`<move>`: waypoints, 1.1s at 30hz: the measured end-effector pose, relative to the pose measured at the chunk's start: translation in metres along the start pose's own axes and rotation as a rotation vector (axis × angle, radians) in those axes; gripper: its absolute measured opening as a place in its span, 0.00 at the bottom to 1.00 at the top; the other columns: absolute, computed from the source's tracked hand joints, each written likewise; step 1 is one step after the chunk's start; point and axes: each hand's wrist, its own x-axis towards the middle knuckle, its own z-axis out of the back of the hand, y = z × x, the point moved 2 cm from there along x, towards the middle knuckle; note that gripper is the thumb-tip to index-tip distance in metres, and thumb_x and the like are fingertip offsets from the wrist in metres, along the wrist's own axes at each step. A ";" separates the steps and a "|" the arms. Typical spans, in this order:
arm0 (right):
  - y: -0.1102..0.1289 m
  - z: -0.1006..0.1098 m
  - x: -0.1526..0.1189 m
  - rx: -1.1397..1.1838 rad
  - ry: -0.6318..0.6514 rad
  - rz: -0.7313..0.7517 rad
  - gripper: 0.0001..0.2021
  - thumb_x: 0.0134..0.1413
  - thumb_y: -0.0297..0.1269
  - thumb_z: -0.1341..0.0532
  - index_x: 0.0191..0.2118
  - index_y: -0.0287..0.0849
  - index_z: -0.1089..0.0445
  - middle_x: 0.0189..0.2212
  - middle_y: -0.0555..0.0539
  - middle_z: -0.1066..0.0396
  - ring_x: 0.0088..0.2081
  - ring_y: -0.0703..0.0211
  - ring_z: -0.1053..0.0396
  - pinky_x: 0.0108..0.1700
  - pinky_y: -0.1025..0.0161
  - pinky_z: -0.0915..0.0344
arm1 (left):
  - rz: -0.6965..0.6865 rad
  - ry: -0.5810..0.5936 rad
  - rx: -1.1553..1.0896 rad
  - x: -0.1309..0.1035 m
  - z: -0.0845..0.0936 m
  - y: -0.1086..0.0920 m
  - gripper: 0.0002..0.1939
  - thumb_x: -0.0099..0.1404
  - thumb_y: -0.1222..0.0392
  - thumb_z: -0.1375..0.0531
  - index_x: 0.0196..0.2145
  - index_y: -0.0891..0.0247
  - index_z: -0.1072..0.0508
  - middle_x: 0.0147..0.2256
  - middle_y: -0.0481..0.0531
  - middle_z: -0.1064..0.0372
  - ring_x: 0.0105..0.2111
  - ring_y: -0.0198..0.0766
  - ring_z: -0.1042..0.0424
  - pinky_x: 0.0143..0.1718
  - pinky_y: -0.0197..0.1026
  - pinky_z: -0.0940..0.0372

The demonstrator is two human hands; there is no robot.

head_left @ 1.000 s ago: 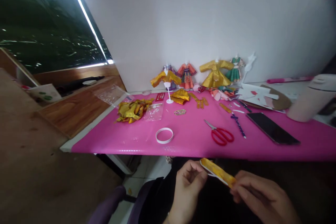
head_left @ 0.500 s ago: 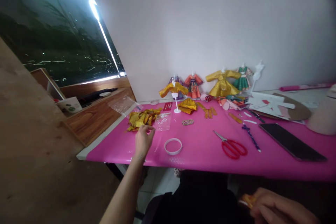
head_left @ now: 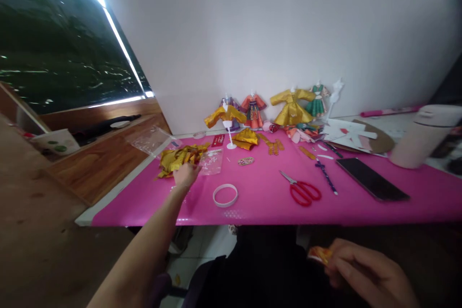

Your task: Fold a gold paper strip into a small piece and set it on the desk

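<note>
At the near edge of a crumpled heap of golden-yellow fabric scraps [head_left: 180, 156], my left hand [head_left: 186, 174] has its fingers drawn together. What lies between them, if anything, I cannot make out. A clear plastic bag [head_left: 212, 163] with small white bits lies just right of these fingers. Low at the right, in front of the table edge, my right hand [head_left: 361, 264] pinches a small orange-gold fabric piece [head_left: 319, 253] with a whitish edge. Beyond the heap stands a small white dress form [head_left: 231, 143] wearing a golden paper-like top [head_left: 225, 114].
On the pink table cover [head_left: 260, 202] lie a white ring [head_left: 224, 204], red-handled scissors [head_left: 303, 193], a patterned oval clip [head_left: 246, 161], a pen [head_left: 327, 178] and a dark phone [head_left: 373, 180]. Small dressed forms [head_left: 293, 106] line the wall. A pale bottle [head_left: 418, 137] stands at right.
My left hand has moved onto the edge of the fabric heap. My right hand still holds the small piece, a little higher in view. The camera has turned slightly right.
</note>
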 end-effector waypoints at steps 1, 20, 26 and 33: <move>0.000 0.003 0.001 0.020 -0.008 -0.014 0.19 0.63 0.45 0.43 0.22 0.47 0.28 0.20 0.49 0.32 0.22 0.58 0.32 0.26 0.66 0.34 | -0.018 -0.024 0.007 0.000 0.002 -0.001 0.17 0.71 0.55 0.39 0.54 0.63 0.31 0.52 0.57 0.31 0.47 0.47 0.27 0.46 0.53 0.29; -0.003 0.005 -0.003 0.470 -0.200 -0.084 0.14 0.63 0.43 0.38 0.28 0.44 0.24 0.24 0.48 0.30 0.28 0.58 0.33 0.29 0.63 0.39 | -0.843 0.392 -0.343 -0.244 -0.087 -0.084 0.10 0.62 0.74 0.38 0.37 0.61 0.24 0.36 0.49 0.28 0.34 0.36 0.25 0.35 0.36 0.30; -0.001 0.005 -0.001 0.485 -0.194 -0.068 0.15 0.62 0.45 0.38 0.27 0.43 0.24 0.23 0.48 0.30 0.25 0.59 0.34 0.28 0.62 0.39 | -0.686 0.420 -0.436 -0.235 -0.131 -0.084 0.07 0.71 0.59 0.39 0.42 0.65 0.27 0.42 0.52 0.28 0.38 0.40 0.26 0.41 0.47 0.28; -0.001 0.004 -0.001 0.497 -0.167 -0.066 0.15 0.62 0.43 0.38 0.27 0.43 0.24 0.23 0.49 0.29 0.24 0.61 0.33 0.27 0.63 0.39 | -0.309 0.346 -0.648 -0.214 -0.161 -0.060 0.14 0.71 0.55 0.40 0.52 0.64 0.29 0.49 0.56 0.30 0.44 0.44 0.26 0.45 0.52 0.29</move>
